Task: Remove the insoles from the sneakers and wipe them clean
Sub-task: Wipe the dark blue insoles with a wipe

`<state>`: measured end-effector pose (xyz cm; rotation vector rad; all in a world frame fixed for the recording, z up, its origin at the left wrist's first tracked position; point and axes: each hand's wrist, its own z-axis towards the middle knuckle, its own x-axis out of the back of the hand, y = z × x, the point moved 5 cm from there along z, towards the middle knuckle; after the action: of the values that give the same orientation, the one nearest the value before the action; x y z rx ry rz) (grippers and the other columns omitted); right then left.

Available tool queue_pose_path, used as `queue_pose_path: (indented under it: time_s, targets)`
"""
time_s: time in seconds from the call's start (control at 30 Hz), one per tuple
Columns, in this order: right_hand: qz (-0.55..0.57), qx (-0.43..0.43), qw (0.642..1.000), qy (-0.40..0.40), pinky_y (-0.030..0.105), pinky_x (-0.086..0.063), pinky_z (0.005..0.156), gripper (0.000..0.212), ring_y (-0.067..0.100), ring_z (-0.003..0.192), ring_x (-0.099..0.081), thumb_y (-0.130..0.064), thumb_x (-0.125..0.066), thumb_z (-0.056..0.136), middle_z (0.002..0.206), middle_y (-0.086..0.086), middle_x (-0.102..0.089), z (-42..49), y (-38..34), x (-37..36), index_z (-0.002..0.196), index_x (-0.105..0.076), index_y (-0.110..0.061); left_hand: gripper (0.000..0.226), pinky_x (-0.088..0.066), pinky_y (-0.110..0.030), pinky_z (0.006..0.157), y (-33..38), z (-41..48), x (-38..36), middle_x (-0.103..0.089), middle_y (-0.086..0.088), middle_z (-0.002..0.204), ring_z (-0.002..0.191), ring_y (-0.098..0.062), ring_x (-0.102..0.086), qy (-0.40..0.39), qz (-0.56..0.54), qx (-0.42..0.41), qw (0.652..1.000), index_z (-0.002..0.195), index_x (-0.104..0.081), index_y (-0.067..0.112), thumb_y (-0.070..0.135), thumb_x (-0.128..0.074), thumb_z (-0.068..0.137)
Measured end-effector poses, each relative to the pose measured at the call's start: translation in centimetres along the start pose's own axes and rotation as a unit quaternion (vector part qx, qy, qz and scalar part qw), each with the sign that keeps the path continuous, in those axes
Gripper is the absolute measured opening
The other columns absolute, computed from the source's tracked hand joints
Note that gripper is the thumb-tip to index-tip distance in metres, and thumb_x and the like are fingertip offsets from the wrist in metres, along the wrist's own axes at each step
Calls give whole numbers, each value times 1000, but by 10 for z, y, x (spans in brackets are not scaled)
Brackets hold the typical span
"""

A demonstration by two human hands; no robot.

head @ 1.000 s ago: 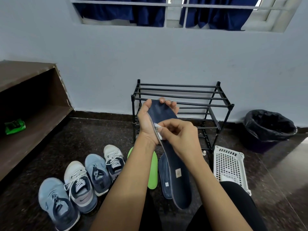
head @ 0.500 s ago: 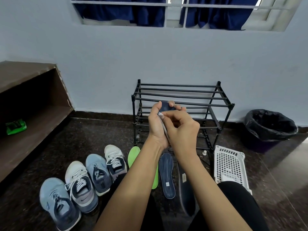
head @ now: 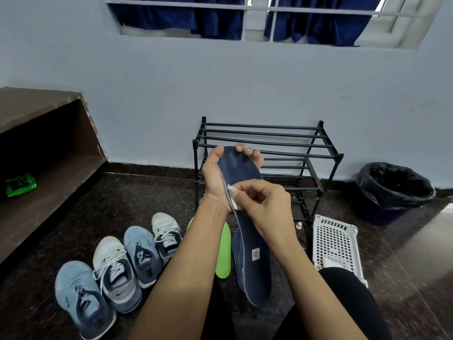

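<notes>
My left hand (head: 215, 182) grips the toe end of a dark blue insole (head: 255, 263), held up in front of me with its heel end hanging down. My right hand (head: 264, 207) pinches a small white wipe (head: 231, 192) against the insole's middle. On the floor below lie a green insole (head: 223, 251) and another dark blue insole (head: 235, 244), mostly hidden behind the held one. Several sneakers (head: 117, 271) stand in a row on the left, pale blue and white-grey.
A black metal shoe rack (head: 318, 153) stands against the wall behind my hands. A white perforated basket (head: 335, 241) lies on the right, a black-lined bin (head: 394, 190) beyond it. A brown wooden shelf (head: 49, 182) with a green packet (head: 20, 184) is on the left.
My right hand has slid the wipe back down from the toe end to the insole's middle. The insole has tilted so its blue face shows again.
</notes>
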<state>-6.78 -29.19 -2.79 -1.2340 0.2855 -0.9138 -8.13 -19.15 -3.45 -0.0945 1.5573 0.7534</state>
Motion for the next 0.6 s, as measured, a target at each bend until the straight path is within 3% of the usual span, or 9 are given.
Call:
queue_pose_path:
  time_s: [0.07, 0.23, 0.37, 0.5, 0.6]
  targets:
    - [1, 5, 1000, 27, 23, -52, 69, 7, 8, 66, -64, -13, -75, 79, 74, -4, -71, 0, 0, 1, 80, -76, -20, 32, -35, -34, 107, -1, 1, 0, -54, -7, 77, 78, -22, -58, 3, 1, -4, 1000, 78, -53, 7, 38, -49, 83]
    - [-3, 40, 996, 84, 22, -52, 70, 7, 9, 67, -66, -12, -75, 78, 74, -4, -72, 9, -4, 4, 81, -77, -17, 29, -46, -30, 90, -13, -2, -1, -52, -5, 80, 85, -20, -58, 3, 61, 2, 998, 79, -53, 11, 39, -50, 84]
    - [-28, 97, 985, 139, 9, -47, 70, 9, 4, 73, -65, -6, -75, 77, 77, -1, -72, 14, -11, 3, 82, -76, -13, 26, -48, -27, 86, -13, -6, -3, -52, -3, 84, 93, -19, -58, -3, 94, -13, 995, 81, -50, 14, 40, -48, 83]
    - [-129, 201, 948, 209, 27, -51, 80, 11, 12, 93, -66, -4, -70, 77, 86, 5, -72, 12, -19, -3, 84, -75, -10, 26, -49, -29, 91, -14, -8, -4, -58, -4, 83, 95, -19, -62, -11, 111, -13, 994, 83, -49, 14, 40, -45, 82]
    - [-151, 210, 943, 211, 27, -49, 82, 11, 17, 100, -65, -3, -70, 77, 89, 7, -72, 18, -19, -4, 84, -75, -10, 27, -46, -30, 93, -14, -8, -2, -60, -3, 83, 94, -19, -63, -7, 98, 4, 995, 82, -50, 15, 41, -44, 82]
